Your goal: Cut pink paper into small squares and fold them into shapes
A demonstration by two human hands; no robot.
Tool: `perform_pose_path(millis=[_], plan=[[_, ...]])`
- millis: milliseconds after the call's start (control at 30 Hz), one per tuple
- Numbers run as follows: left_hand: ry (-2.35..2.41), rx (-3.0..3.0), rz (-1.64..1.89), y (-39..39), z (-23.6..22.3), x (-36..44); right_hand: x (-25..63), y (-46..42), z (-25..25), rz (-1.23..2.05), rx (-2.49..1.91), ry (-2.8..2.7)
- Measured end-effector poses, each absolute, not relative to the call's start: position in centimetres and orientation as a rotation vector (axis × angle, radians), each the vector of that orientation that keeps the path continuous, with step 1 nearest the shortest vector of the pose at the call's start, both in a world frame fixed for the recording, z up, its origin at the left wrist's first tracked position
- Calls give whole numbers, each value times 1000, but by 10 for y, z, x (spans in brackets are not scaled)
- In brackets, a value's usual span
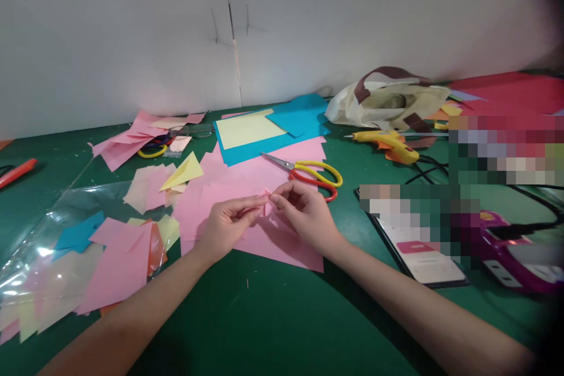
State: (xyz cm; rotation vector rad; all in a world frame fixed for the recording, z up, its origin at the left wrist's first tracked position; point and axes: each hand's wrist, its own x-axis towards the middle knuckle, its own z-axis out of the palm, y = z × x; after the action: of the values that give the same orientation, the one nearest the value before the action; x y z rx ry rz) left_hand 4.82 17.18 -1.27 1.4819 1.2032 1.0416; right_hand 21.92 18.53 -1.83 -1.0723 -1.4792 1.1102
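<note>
Between the fingertips of my left hand and my right hand is a small piece of pink paper, pinched from both sides. Most of it is hidden by the fingers. Both hands hover over large pink paper sheets lying on the green table. Just beyond my right hand, scissors with yellow and red handles rest on the pink sheets, blades slightly apart and pointing left. Behind them lie blue sheets with a pale yellow sheet on top.
Left, a clear plastic bag holds coloured paper scraps. A folded yellow paper lies nearby. On the right are a yellow glue gun, a phone, a purple power strip with cables, and a cloth bag against the wall.
</note>
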Motion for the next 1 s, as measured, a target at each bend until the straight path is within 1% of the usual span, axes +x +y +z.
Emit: perform_pose_path(millis=[200,333,533,667,1000], plan=[[1210,1460,1042,171,-10,50,219,187,-20,1127,-1006,-1417],[1228,1431,1022,172,-12,49,219,185,-21,1139,-1029,-1480],[1149,1563,1073,176,-13,50,218,183,-20,1134,-1055,-1508],[1126,1573,1038,175,-11,50,218,183,-17,1165,-1096,-1514],[1203,1630,1062,176,-15,49,218,183,-18,1011,-1125,-1606]])
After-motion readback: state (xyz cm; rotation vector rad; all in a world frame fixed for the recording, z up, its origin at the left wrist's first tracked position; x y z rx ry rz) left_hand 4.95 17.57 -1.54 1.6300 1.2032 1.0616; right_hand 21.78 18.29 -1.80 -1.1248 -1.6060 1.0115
